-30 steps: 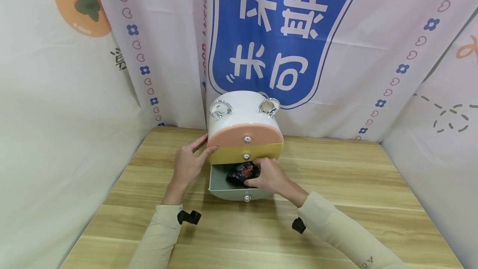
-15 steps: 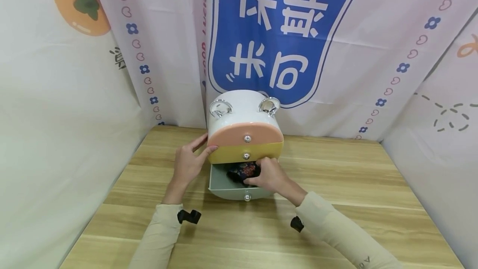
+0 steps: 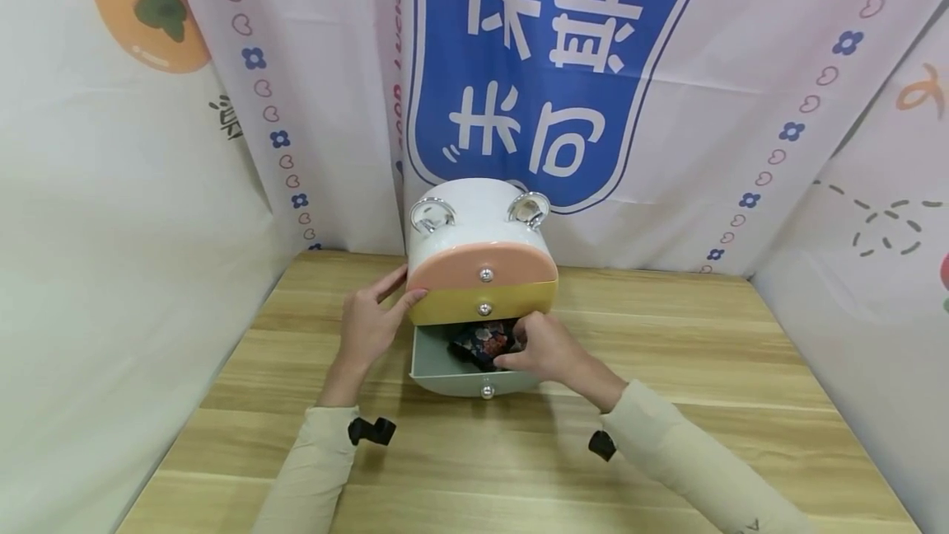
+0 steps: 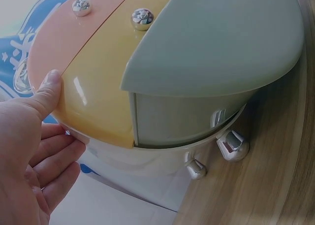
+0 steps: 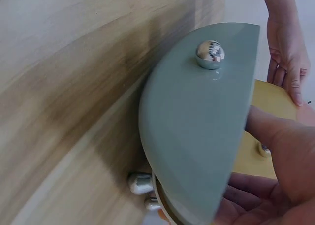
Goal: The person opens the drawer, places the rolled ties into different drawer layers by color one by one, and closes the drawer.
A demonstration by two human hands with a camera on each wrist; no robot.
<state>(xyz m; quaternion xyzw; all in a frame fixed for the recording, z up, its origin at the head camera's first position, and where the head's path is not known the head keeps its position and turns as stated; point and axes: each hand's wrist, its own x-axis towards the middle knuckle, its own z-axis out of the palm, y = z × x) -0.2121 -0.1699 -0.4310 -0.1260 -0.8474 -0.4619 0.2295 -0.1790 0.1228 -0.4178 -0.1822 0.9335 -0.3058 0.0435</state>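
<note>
A small chest of drawers has a white rounded body and peach and yellow drawers, both closed. Its green bottom drawer is pulled out, and a dark floral cloth item lies inside. My left hand rests on the chest's left side, thumb on the front near the yellow drawer and fingers along the side. Over the right part of the open drawer is my right hand, thumb and index finger apart beside the cloth. In the right wrist view the drawer front hides its fingertips.
The chest stands on a wood-grain table, near a printed curtain at the back. Two shiny ear-shaped pieces rise from its top. Silver knobs stick out from the drawers, and silver feet support it.
My right hand has shifted slightly right, away from the cloth, and more of the cloth shows. The left hand keeps its place on the chest. The head view has turned a little.
</note>
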